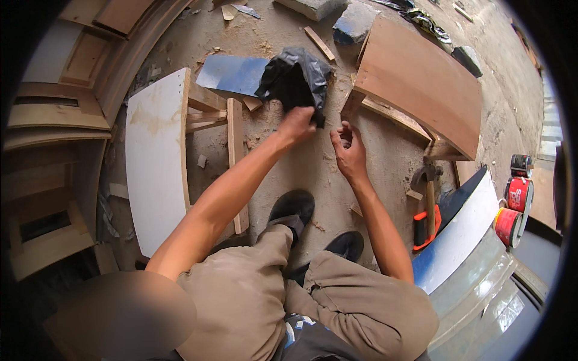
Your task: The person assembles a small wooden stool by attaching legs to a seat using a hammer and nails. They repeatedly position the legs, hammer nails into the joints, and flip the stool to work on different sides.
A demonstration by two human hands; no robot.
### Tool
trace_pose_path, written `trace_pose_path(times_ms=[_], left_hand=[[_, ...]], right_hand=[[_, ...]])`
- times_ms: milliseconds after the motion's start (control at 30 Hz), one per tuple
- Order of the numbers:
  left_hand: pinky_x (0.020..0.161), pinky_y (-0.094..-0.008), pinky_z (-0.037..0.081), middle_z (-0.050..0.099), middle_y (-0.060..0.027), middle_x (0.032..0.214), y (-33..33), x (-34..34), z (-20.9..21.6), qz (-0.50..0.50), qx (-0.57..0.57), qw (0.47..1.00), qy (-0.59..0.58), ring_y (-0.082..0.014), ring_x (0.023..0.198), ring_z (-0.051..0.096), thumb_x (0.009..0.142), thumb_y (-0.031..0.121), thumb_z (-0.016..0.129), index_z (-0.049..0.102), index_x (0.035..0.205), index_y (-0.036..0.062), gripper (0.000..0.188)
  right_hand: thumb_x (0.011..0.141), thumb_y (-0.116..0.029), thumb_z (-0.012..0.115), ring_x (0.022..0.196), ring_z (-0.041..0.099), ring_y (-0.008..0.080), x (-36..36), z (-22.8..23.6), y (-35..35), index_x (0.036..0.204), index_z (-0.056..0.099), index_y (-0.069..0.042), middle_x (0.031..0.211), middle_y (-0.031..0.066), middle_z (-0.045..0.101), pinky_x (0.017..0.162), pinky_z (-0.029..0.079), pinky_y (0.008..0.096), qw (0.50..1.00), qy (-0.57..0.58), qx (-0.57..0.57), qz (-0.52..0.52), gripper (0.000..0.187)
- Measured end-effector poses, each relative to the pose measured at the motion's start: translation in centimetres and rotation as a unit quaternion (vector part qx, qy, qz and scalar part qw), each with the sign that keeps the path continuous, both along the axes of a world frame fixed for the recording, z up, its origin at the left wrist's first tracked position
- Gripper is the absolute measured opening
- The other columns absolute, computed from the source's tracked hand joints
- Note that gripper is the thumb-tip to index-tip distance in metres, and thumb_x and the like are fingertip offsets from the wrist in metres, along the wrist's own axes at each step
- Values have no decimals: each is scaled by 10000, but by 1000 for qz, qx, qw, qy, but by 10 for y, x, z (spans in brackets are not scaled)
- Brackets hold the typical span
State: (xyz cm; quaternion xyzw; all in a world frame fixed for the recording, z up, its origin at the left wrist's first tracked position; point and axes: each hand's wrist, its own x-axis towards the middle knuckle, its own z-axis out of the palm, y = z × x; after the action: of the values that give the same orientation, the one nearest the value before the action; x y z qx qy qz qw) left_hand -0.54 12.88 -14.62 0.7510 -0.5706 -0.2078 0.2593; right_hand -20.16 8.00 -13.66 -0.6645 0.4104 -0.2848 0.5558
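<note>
My left hand (297,124) is closed on the lower edge of a crumpled black plastic bag (306,69), whose dark opening faces me. Just to its right, apart from the bag, my right hand (349,150) has its fingers curled inward. Whatever may lie in those fingers is too small or shaded to make out. Close by that hand stands a brown wooden panel on a frame of battens (421,84). On the left, a white-faced panel (158,159) stands joined to a similar wooden frame (236,162).
A hammer (430,198) and an orange-and-black handsaw (426,227) lie at right, beside a blue-and-white board (460,231). Red tins (510,225) stand farther right. Wooden cabinet frames (54,174) line the left side. Stone blocks (356,23) and wood scraps (319,43) lie ahead.
</note>
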Motion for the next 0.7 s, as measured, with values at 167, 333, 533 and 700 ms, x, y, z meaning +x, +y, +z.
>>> trace_pose_path(times_ms=[167, 333, 533, 700], left_hand=[[739, -487, 540, 700, -236, 853, 26, -67, 31, -125, 140, 982, 6, -412, 856, 690, 742, 103, 661, 680, 875, -26, 186], [684, -344, 533, 746, -106, 827, 4, -56, 104, -289, 306, 895, 147, -190, 747, 696, 795, 289, 791, 769, 977, 35, 314], [889, -441, 521, 641, -196, 1203, 7, -17, 130, -102, 142, 970, -168, -328, 1131, 620, 708, 417, 850, 573, 1285, -8, 768], [873, -443, 532, 710, -191, 934, 21, -14, 63, 64, 207, 974, -60, -379, 952, 680, 810, 203, 674, 695, 1082, -20, 352]], right_hand=[[980, -310, 674, 915, 612, 140, -12, -23, 8, 1250, 586, 5, 1076, 70, 664, 834, 495, 276, 996, -43, 72, 4, 425], [995, -307, 615, 887, 632, 159, -48, -13, 3, 1099, 687, 21, 952, 110, 722, 828, 482, 312, 994, 50, 96, 34, 351], [1053, -254, 520, 872, 615, 171, -39, -9, -5, 1119, 640, 79, 986, 120, 709, 832, 478, 310, 981, -107, 157, -36, 360], [1067, -218, 511, 861, 675, 165, -9, -9, -14, 1146, 623, 71, 1023, 99, 703, 757, 549, 302, 917, -198, 346, -23, 320]])
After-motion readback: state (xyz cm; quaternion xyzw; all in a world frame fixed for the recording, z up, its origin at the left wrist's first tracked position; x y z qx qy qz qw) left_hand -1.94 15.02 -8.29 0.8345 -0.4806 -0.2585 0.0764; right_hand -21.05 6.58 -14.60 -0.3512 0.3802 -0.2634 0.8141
